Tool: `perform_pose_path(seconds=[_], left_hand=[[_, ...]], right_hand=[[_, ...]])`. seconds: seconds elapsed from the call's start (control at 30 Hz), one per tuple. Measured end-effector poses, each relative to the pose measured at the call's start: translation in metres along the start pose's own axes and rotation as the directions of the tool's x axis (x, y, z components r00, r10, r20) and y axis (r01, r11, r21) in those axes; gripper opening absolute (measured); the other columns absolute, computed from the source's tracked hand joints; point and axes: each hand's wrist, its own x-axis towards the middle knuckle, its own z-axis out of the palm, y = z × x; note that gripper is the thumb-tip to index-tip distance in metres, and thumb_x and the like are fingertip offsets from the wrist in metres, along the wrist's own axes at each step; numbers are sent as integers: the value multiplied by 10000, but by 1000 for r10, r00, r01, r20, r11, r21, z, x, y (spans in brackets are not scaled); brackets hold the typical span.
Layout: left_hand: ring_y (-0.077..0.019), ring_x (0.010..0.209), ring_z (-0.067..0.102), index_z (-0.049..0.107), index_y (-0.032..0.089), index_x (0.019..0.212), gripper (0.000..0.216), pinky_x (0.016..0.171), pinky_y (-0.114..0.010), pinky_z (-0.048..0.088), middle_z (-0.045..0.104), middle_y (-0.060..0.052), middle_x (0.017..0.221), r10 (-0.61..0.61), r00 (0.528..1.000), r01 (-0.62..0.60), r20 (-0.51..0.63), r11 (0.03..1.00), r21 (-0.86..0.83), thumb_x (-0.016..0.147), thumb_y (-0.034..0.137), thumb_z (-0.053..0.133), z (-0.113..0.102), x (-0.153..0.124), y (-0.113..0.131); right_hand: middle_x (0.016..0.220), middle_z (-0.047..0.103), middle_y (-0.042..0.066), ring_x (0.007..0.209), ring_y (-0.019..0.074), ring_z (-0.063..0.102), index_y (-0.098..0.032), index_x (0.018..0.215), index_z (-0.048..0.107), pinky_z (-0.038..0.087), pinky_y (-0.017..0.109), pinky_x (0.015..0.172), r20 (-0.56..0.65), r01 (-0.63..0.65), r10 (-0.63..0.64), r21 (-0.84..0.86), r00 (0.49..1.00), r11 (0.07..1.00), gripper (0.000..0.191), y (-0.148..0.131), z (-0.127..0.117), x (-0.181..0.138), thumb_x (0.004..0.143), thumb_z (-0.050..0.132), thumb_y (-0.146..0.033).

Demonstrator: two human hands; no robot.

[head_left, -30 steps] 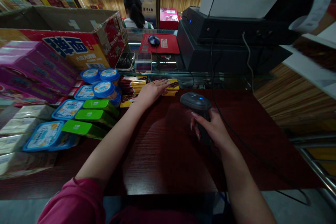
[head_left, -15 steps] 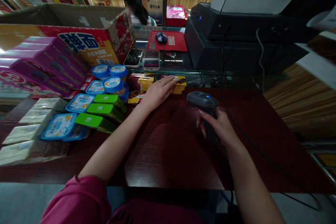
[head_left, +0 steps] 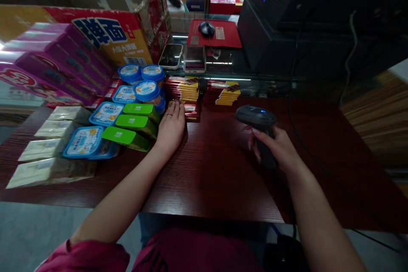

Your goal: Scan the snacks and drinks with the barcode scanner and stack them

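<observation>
My left hand (head_left: 172, 124) lies flat, fingers extended, over a low red-and-yellow chocolate bar pack (head_left: 191, 111) in front of the stacks. Behind it stand two stacks of similar bars, a left stack (head_left: 183, 89) and a right stack (head_left: 222, 92). Green boxes (head_left: 137, 122) and blue-lidded tubs (head_left: 147, 90) sit just left of that hand. My right hand (head_left: 274, 146) is wrapped round the handle of a black barcode scanner (head_left: 257, 116), held above the wooden counter with a small blue light on top. Its fingertips are partly hidden behind the handle.
Purple boxes (head_left: 60, 66), pale packs (head_left: 47, 148) and an open carton (head_left: 111, 36) crowd the left. Two phones, one a dark phone (head_left: 171, 56), and a mouse (head_left: 206, 29) on a red pad lie behind. A black machine (head_left: 287, 29) and its cable are at right. A person stands beyond.
My left hand has moved left and nearer, from the right stack of bars to the low pack. My right hand still holds the scanner. The view has tilted down.
</observation>
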Motion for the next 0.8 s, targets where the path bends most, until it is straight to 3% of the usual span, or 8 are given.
perform_pose_path(seconds=[0.13, 0.27, 0.4, 0.5, 0.63, 0.7, 0.8], left_hand=[[-333, 1518, 546, 600, 60, 1516, 497, 1257, -531, 484, 567, -233, 1591, 156, 987, -160, -46, 981, -111, 1046, 56, 439, 0, -6, -5], [-263, 1495, 579, 647, 192, 1484, 440, 1279, -524, 457, 636, -136, 1556, 346, 916, -386, -202, 898, -213, 1081, 111, 490, -5, -10, -5], [-268, 1548, 513, 741, 286, 1354, 350, 1267, -549, 450, 638, -76, 1564, 380, 858, -487, -346, 816, -311, 1084, 163, 555, -11, -10, 0], [-241, 1426, 647, 765, 303, 1302, 326, 1273, -527, 441, 750, -41, 1422, 308, 908, -414, -285, 766, -493, 1089, 192, 545, -13, -13, 5], [-232, 1112, 804, 741, 221, 1287, 302, 1074, -399, 608, 830, -65, 1212, 17, 992, -112, -128, 610, -784, 1002, 315, 706, -9, -17, 13], [-237, 1023, 817, 719, 188, 1278, 397, 934, -346, 653, 838, -82, 1143, -89, 996, 26, -18, 465, -885, 942, 391, 773, -6, -17, 16], [-230, 927, 813, 731, 152, 1249, 472, 833, -319, 664, 843, -85, 1032, -138, 983, 153, 118, 279, -948, 886, 443, 808, -5, -15, 20]], right_hand=[[664, 712, 10, 400, 112, 564, -192, 857, 706, 462, 204, 342, -5, -6, 6, -3, 1000, 1000, 403, -3, 5, -4, 814, 894, -546], [653, 710, 13, 386, 106, 553, -187, 840, 695, 453, 202, 339, 73, -11, 10, 6, 997, 1000, 420, -2, 5, -6, 819, 892, -556], [640, 710, 14, 392, 112, 551, -173, 930, 710, 452, 203, 341, 208, -69, 64, 14, 976, 998, 462, -3, 5, -11, 793, 911, -566], [661, 720, 25, 413, 118, 566, -178, 929, 703, 467, 213, 360, 240, -111, 109, -4, 965, 994, 453, -7, 7, -16, 782, 923, -545], [660, 701, 24, 401, 125, 544, -188, 930, 724, 434, 234, 338, 187, -73, 66, 31, 980, 997, 477, -12, 6, -19, 771, 912, -597], [654, 695, 24, 393, 130, 535, -192, 954, 741, 419, 242, 326, 140, -41, 34, 49, 990, 998, 503, -13, 3, -18, 760, 911, -623], [649, 698, 22, 386, 133, 538, -192, 966, 754, 421, 246, 320, 125, -14, 9, 39, 992, 999, 521, -11, -2, -16, 753, 912, -640]])
